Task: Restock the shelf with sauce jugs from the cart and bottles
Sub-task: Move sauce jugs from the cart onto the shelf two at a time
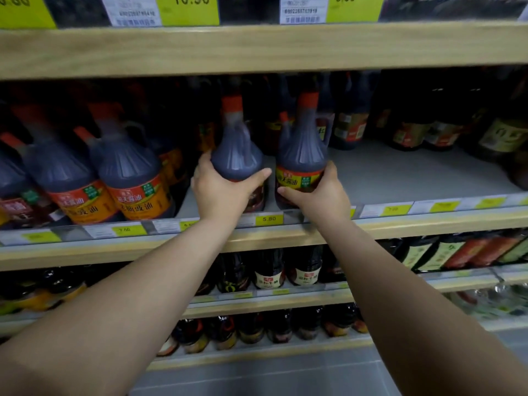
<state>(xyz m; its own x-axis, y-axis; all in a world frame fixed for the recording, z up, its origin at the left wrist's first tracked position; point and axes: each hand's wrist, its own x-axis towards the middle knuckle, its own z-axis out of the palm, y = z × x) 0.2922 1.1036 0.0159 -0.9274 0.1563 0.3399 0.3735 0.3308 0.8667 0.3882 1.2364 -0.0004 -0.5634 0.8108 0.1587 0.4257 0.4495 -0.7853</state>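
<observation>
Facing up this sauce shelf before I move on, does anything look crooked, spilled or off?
No spill or damage shows. One oddity: the left jug, in the left grip, seems turned sideways, unlike the right jug, in the right grip, whose label faces front.

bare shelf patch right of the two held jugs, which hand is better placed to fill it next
Likely the right hand: it grips the right jug, directly beside the bare shelf floor. The left hand grips the left jug, with the right jug in its way.
</observation>
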